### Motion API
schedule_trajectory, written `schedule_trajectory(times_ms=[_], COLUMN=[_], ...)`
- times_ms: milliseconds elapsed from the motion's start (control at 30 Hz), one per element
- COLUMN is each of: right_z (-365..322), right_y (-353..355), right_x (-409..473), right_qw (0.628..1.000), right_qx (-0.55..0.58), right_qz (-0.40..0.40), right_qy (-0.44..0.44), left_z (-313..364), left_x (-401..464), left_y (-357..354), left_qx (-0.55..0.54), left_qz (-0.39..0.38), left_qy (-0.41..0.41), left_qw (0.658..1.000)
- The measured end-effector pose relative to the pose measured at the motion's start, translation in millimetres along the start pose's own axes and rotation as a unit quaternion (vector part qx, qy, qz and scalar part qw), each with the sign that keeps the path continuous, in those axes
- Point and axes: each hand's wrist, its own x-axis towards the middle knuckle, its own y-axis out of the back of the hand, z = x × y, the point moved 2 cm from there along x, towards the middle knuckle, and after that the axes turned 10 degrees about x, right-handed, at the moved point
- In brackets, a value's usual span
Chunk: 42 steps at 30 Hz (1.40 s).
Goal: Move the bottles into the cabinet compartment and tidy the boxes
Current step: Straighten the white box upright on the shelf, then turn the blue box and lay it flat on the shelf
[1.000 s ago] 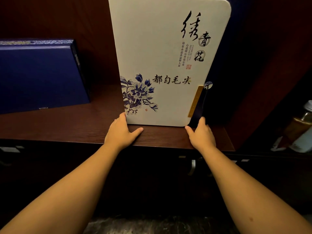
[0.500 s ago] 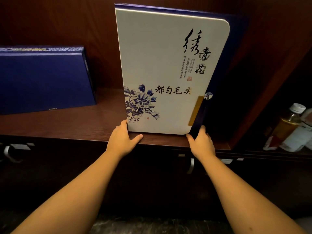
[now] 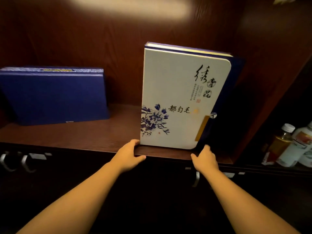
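Observation:
A tall white box (image 3: 177,98) with blue flowers, black calligraphy and a blue spine stands upright on the dark wooden shelf (image 3: 81,135), right of centre. My left hand (image 3: 129,154) touches its lower left corner, thumb on the shelf's front edge. At the lower right corner, my right hand (image 3: 205,159) has its fingers against the blue edge. A blue box (image 3: 55,97) stands leaning against the back wall at the left. In the neighbouring compartment to the right stand an amber bottle (image 3: 282,139) with a white cap and a white bottle (image 3: 297,149).
A wooden partition (image 3: 263,102) separates the shelf from the bottles' compartment. Below the shelf are dark cabinet doors with metal handles (image 3: 8,163) at the left and another handle (image 3: 196,179) under my right wrist. The shelf between the two boxes is bare wood.
The view has pulled back and tilted up, so the white box looks smaller and its top edge shows. Both hands stay at its bottom corners, and more of the bottles appears at the right.

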Motion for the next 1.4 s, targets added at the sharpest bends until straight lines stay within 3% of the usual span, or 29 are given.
schedule_trajectory(times_ms=[133,300,467,600,800,1167,1400], right_z=[-18.4,-85.0,-173.7,-238.2,-323.8,-473.6,-526.2], right_y=[-4.0,-20.2,-37.9,-54.2,-88.7,-143.6,-179.1], right_x=[-37.1,-92.0,-130.9,-141.5,-115.5,-21.3,9.0], right_qw=[0.999,0.984,0.952,0.924,0.893,0.84,0.813], right_qx=[-0.031,-0.012,-0.007,0.005,-0.007,-0.049,-0.152], right_qz=[-0.02,-0.109,-0.168,-0.152,-0.16,-0.146,-0.187], right_qy=[0.031,0.142,0.254,0.35,0.42,0.52,0.529], left_z=[-20.2,-54.3,-81.6,-95.9,-114.0,-148.3,-176.2], left_x=[-27.4,-67.5,-96.5,-101.9,-81.9,15.4,39.0], left_y=[20.3,74.6,153.4,214.9,284.0,350.7,346.6], left_qx=[0.041,0.087,0.154,0.202,0.273,0.424,0.426], left_qz=[-0.026,-0.007,0.066,0.142,0.209,0.206,0.15], left_qy=[0.004,0.021,0.031,0.05,0.077,0.132,0.168], left_qw=[0.999,0.996,0.985,0.968,0.936,0.872,0.876])
